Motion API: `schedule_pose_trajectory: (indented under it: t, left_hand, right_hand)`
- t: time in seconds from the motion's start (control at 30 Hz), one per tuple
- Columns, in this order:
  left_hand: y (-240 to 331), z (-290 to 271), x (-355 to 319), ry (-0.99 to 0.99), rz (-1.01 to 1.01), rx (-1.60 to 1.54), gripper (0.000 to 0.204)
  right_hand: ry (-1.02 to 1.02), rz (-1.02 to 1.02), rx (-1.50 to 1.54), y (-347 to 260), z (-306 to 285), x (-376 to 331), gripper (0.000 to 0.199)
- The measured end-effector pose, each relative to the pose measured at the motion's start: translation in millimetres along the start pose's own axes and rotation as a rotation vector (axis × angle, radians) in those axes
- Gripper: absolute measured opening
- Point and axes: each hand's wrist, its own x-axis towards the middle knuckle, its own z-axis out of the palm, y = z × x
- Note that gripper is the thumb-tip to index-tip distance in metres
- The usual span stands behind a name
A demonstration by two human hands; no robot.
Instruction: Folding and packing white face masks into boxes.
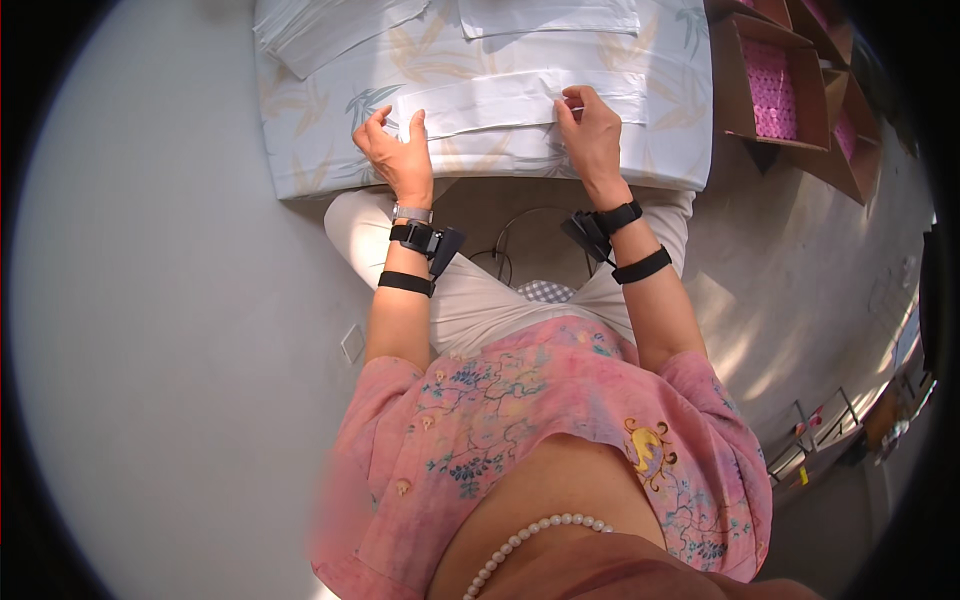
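Note:
A long strip of folded white cloth (490, 104) lies across the near part of the table, slightly wrinkled. My left hand (398, 160) is at the strip's left end, its thumb and fingers spread apart with nothing between them. Towards the strip's right end, my right hand (594, 135) has its fingers curled and thumb and forefinger close together at the cloth, where a small crease rises. The grip there looks like a light pinch, though the fingertips partly hide it.
A pale leaf-patterned cover (340, 165) drapes the table. Farther back are a stack of white cloths (335, 30) at left and another folded white cloth (550, 15). Cardboard boxes (815, 95) with pink contents stand right of the table. My knees are under its near edge.

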Motion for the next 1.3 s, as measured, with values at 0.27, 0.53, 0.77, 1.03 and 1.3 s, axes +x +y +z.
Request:
schedule_pose_trajectory:
  t: [0.27,0.53,0.77,1.03,1.3]
  left_hand:
    - [102,15,-35,-0.538,0.02,-0.556,0.023]
    - [111,35,-45,-0.636,0.047,-0.508,0.024]
    - [113,38,-43,-0.658,-0.105,-0.63,0.016]
    - [106,41,-39,-0.715,-0.158,-0.652,0.015]
    - [98,48,-34,-0.751,-0.176,-0.719,0.017]
  right_hand:
    - [-0.06,0.065,0.013,-13,-8,-3,0.016]
    - [-0.076,0.032,0.221,-16,-5,-7,0.018]
    - [-0.078,0.051,0.234,-17,-6,-8,0.019]
    - [-0.062,0.057,0.202,-10,-6,-10,0.02]
    - [-0.074,0.009,0.166,-11,-8,-10,0.02]
